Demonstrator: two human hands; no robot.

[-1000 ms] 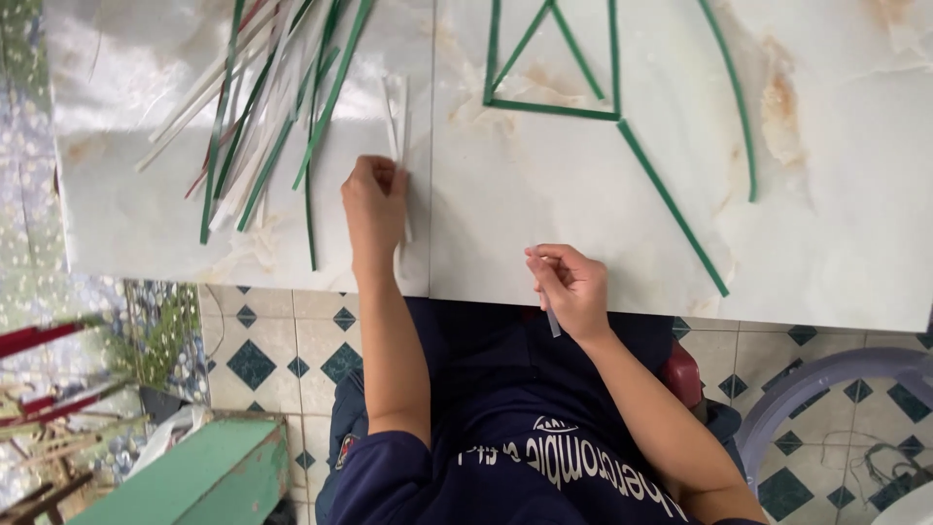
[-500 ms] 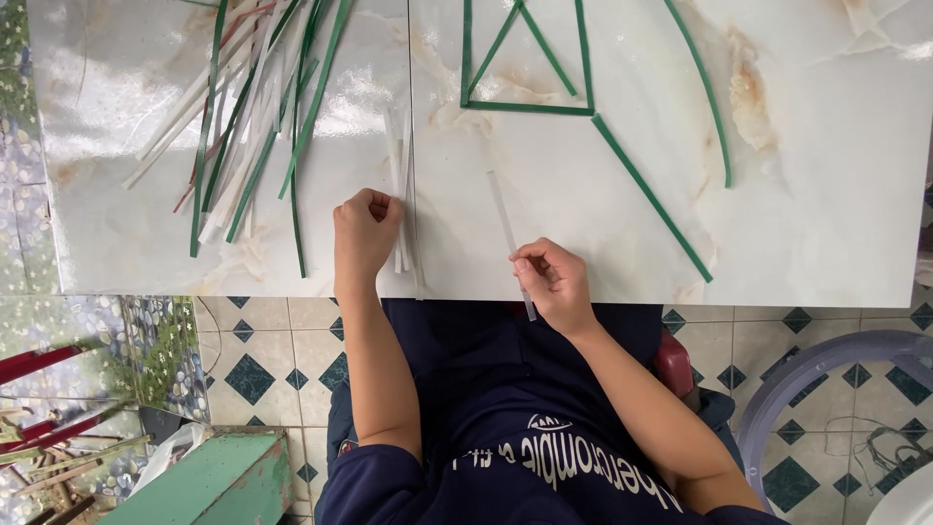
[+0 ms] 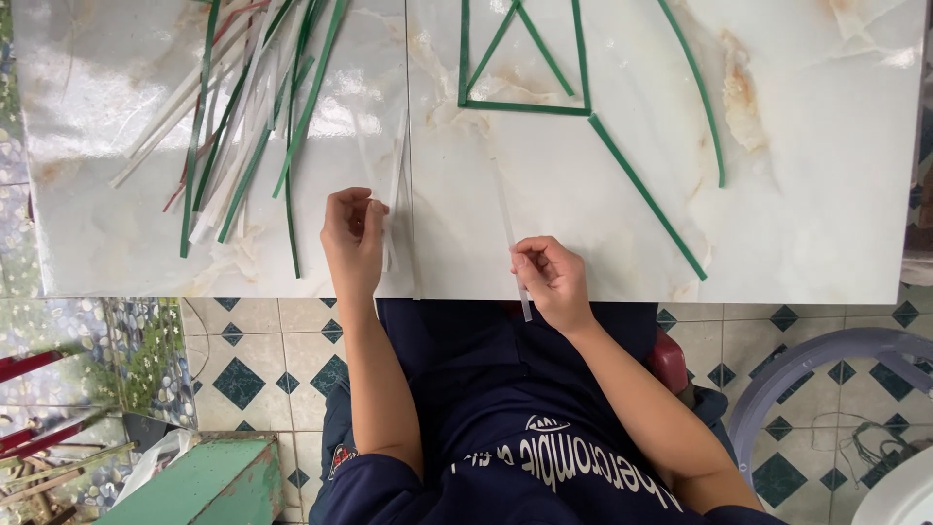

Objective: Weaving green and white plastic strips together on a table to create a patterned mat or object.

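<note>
At a glossy marble counter [image 3: 797, 194], the right hand [image 3: 549, 277] pinches a thin white strip [image 3: 510, 228] at the near edge; the left hand [image 3: 352, 238] curls loosely over paired white strips [image 3: 394, 185] beside a green-and-white pile [image 3: 243, 117].

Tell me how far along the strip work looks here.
Done: a green strip triangle lies laid out on the marble table. In hand: the right hand pinches a white strip; the left hand holds other white strips. Left: a loose pile of strips lies unused.
</note>
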